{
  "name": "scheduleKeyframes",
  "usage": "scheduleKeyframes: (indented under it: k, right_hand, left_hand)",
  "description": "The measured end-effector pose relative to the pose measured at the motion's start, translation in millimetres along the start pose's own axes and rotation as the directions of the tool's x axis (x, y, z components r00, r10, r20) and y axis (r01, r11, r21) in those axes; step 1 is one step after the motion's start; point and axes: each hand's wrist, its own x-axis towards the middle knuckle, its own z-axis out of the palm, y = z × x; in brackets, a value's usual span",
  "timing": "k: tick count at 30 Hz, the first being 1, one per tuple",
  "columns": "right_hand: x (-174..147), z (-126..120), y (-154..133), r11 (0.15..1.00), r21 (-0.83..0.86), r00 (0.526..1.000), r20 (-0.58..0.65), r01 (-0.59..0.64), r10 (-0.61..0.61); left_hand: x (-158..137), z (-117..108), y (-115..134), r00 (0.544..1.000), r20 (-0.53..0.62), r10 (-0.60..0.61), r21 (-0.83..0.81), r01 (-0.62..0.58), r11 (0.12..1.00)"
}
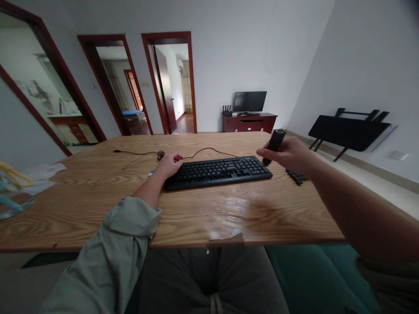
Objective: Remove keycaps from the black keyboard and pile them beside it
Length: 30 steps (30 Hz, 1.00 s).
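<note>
Head camera looks down at the black keyboard [218, 171], which lies flat on the wooden worktop [98, 196], a little past the middle and angled slightly, with its right end farther from me. My left hand [169, 165] rests on the keyboard's left end, fingers curled over the far corner and touching it; I cannot tell whether it truly grips the edge. My right hand [288, 153] is closed around a dark, stubby cylindrical object [274, 144], held tilted just above the keyboard's right end, over the number pad. Just beside that hand, on the worktop near the right edge, lies a small dark flat item [296, 176], partly hidden by my wrist. The keyboard's thin black cable [209, 150] runs from its back edge across the wood to a small coil [160, 155] and on toward the left. Near my left hand a bit of white and blue paper [151, 173] peeks out. At the far left edge sit a glass bowl with something yellow in it [13, 192] and a crumpled white cloth [42, 174]. Beyond the worktop, a monitor [249, 101] stands on a dark red cabinet [249, 122], and a black folding table [348, 131] leans against the right wall.
</note>
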Motion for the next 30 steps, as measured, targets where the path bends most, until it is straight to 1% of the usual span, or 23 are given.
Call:
scheduleKeyframes:
  k: [1, 3, 5, 6, 7, 9, 11, 14, 17, 20, 23, 26, 29, 30]
  right_hand:
    - [7.9, 14.5, -14.2, 0.998, 0.053, 1.0, -0.006, 0.015, -0.015]
    - [21.7, 47.8, -33.3, 0.988, 0.153, 0.996, -0.089, 0.034, -0.02]
    - [31.1, 82.2, -39.3, 0.962, 0.269, 0.989, -0.146, 0.033, 0.007]
    - [33.6, 97.4, -38.3, 0.948, 0.319, 0.99, -0.14, 0.017, 0.029]
    - [34.8, 110.3, -35.3, 0.935, 0.356, 0.993, -0.104, -0.009, 0.049]
    - [34.1, 127.5, -26.2, 0.907, 0.413, 0.994, -0.024, -0.086, 0.105]
    - [31.7, 133.9, -15.8, 0.879, 0.447, 0.986, 0.039, -0.164, 0.164]
    - [30.3, 133.4, -2.7, 0.859, 0.461, 0.974, 0.056, -0.22, 0.219]
    - [31.6, 133.4, 4.7, 0.873, 0.44, 0.975, 0.029, -0.212, 0.222]
    - [32.2, 136.4, 6.8, 0.882, 0.429, 0.978, 0.022, -0.196, 0.207]
    - [32.2, 138.6, 5.6, 0.883, 0.432, 0.981, 0.014, -0.182, 0.195]
    - [32.6, 139.3, 3.2, 0.887, 0.432, 0.984, 0.005, -0.162, 0.177]
    - [33.1, 139.7, 1.6, 0.891, 0.434, 0.989, 0.001, -0.136, 0.15]
    - [33.2, 139.9, 1.5, 0.893, 0.431, 0.99, -0.003, -0.126, 0.141]
  left_hand:
    - [0.6, 0.7, -1.3, 1.0, 0.005, 0.002, 0.0, -0.002, 1.0]
    - [1.9, 1.9, -4.1, 1.0, 0.01, 0.011, -0.003, -0.011, 1.0]
    - [2.9, 2.4, -6.2, 1.0, 0.016, 0.022, -0.005, -0.022, 1.0]
    - [3.2, 2.4, -6.4, 1.0, 0.02, 0.024, -0.001, -0.024, 1.0]
    - [3.2, 2.2, -5.8, 0.999, 0.023, 0.023, 0.008, -0.024, 1.0]
    - [2.2, 1.8, -2.2, 0.999, 0.027, 0.021, 0.031, -0.022, 0.999]
    - [0.3, 1.8, 3.5, 0.998, 0.04, 0.041, 0.04, -0.043, 0.998]
    - [-3.2, 2.7, 11.0, 0.991, 0.076, 0.11, 0.033, -0.113, 0.993]
    - [-6.1, 2.9, 14.9, 0.985, 0.094, 0.144, 0.03, -0.147, 0.989]
    - [-9.5, 2.4, 21.2, 0.98, 0.086, 0.181, 0.03, -0.184, 0.982]
    - [-15.8, 5.4, 38.2, 0.966, 0.103, 0.238, 0.004, -0.24, 0.971]
    - [-24.8, 14.9, 64.3, 0.934, 0.157, 0.321, -0.014, -0.323, 0.946]
    - [-32.2, 27.4, 88.2, 0.875, 0.178, 0.45, -0.036, -0.451, 0.892]
    - [-33.6, 31.3, 93.7, 0.863, 0.183, 0.471, -0.037, -0.473, 0.88]
